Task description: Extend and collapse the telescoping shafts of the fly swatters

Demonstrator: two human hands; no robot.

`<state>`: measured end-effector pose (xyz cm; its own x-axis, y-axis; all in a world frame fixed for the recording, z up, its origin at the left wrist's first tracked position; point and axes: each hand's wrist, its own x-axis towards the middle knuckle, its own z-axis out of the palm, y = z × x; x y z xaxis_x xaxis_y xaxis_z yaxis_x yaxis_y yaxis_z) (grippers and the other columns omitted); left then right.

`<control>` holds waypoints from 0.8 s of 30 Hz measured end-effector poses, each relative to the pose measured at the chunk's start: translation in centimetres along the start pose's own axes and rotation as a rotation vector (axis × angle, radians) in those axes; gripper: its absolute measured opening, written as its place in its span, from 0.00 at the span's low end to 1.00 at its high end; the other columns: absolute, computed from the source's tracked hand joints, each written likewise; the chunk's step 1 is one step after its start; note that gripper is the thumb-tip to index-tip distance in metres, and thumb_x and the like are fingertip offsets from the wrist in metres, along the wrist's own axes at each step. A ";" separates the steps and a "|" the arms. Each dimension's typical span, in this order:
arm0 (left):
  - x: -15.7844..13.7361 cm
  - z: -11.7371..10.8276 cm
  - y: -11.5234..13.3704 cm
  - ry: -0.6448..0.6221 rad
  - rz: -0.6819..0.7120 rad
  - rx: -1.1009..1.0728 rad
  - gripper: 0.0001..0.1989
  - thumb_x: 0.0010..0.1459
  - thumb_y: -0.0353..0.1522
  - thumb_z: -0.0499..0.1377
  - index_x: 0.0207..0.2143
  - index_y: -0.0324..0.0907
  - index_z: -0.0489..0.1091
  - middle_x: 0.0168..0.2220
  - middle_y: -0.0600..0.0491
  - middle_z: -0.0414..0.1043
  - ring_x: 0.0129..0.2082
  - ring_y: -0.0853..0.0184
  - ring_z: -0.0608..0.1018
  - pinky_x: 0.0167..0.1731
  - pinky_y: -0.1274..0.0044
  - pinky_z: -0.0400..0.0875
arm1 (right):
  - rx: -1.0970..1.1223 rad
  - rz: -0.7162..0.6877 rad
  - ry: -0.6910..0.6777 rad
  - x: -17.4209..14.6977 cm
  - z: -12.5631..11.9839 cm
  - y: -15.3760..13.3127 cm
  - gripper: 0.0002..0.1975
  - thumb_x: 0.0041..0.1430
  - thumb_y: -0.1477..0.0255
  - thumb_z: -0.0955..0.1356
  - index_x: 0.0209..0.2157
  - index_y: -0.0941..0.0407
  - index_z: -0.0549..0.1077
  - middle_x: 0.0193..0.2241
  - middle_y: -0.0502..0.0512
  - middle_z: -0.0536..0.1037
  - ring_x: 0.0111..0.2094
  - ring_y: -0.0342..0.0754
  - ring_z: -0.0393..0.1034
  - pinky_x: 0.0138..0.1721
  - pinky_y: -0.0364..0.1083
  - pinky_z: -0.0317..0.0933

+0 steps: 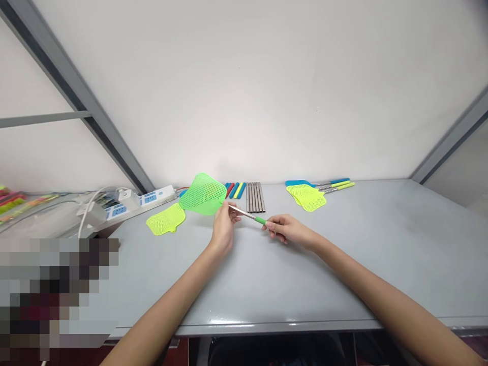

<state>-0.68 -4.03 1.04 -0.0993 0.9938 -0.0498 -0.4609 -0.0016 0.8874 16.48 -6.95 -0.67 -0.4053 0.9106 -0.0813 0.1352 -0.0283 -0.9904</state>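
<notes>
A green fly swatter [204,194] is held above the table between both hands. My left hand [224,226] pinches it where the mesh head meets the metal rod. My right hand [292,230] is closed round the green grip at the rod's other end. Below and left of the green head lies a loose yellow swatter head [166,219]. Behind my hands, several metal tubes [255,197] lie side by side, with several coloured grips [235,190] in blue, red and yellow to their left.
At the back right lie several whole fly swatters [308,195], yellow and blue. A white power strip [141,203] with plugs and cables runs along the left side. The grey table [343,269] meets a white wall [267,91] behind. A blurred, pixelated area covers the lower left.
</notes>
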 end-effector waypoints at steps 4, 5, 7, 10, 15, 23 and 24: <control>0.3 -0.1 0.6 0.056 -0.088 -0.162 0.14 0.59 0.30 0.41 0.24 0.38 0.60 0.23 0.52 0.65 0.24 0.71 0.72 0.26 0.77 0.66 | 0.161 0.107 0.009 0.1 1.8 0.4 0.14 0.48 0.62 0.64 0.30 0.59 0.69 0.18 0.46 0.61 0.13 0.33 0.46 0.11 0.36 0.41; 0.4 -0.1 0.7 0.065 -0.095 -0.205 0.15 0.59 0.29 0.39 0.24 0.38 0.59 0.21 0.53 0.64 0.22 0.72 0.71 0.26 0.78 0.66 | 0.208 0.134 0.009 0.0 2.4 0.3 0.14 0.49 0.62 0.64 0.30 0.59 0.69 0.17 0.46 0.60 0.12 0.33 0.45 0.11 0.36 0.38; 0.3 0.0 0.8 0.068 -0.085 -0.283 0.14 0.59 0.28 0.38 0.24 0.39 0.58 0.17 0.57 0.59 0.16 0.76 0.66 0.21 0.81 0.63 | 0.344 0.173 -0.032 -0.4 3.4 0.1 0.14 0.50 0.61 0.63 0.30 0.59 0.68 0.17 0.45 0.58 0.12 0.32 0.42 0.11 0.36 0.35; 0.1 0.1 0.9 0.051 -0.068 -0.362 0.12 0.58 0.26 0.40 0.23 0.39 0.56 0.14 0.62 0.49 0.10 0.79 0.56 0.13 0.84 0.55 | 0.474 0.220 -0.096 -1.1 4.8 -0.2 0.14 0.51 0.61 0.62 0.30 0.58 0.67 0.18 0.44 0.55 0.13 0.32 0.40 0.13 0.36 0.32; -0.5 0.5 0.9 0.035 -0.037 -0.421 0.10 0.56 0.27 0.43 0.22 0.40 0.54 0.13 0.63 0.45 0.08 0.80 0.50 0.10 0.85 0.46 | 0.554 0.233 -0.116 -1.8 6.4 0.0 0.13 0.52 0.61 0.61 0.31 0.57 0.65 0.18 0.43 0.52 0.13 0.33 0.39 0.13 0.37 0.30; -0.5 0.9 1.1 -0.018 -0.001 -0.489 0.10 0.51 0.32 0.44 0.18 0.41 0.51 0.12 0.63 0.41 0.08 0.79 0.48 0.09 0.83 0.42 | 0.595 0.184 -0.107 -1.9 6.4 0.4 0.11 0.53 0.63 0.60 0.31 0.57 0.65 0.17 0.43 0.51 0.13 0.33 0.36 0.13 0.37 0.29; -0.5 0.9 1.1 -0.030 -0.012 -0.488 0.10 0.49 0.32 0.44 0.18 0.41 0.50 0.12 0.63 0.41 0.08 0.78 0.48 0.08 0.83 0.42 | 0.608 0.185 -0.125 -1.8 6.3 0.4 0.11 0.54 0.63 0.60 0.31 0.57 0.65 0.17 0.43 0.51 0.13 0.33 0.36 0.13 0.37 0.29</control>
<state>-0.38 -4.40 2.46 -0.0688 0.9969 -0.0393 -0.8220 -0.0343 0.5685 11.61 -11.23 -1.65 -0.5313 0.8147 -0.2324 -0.3085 -0.4416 -0.8425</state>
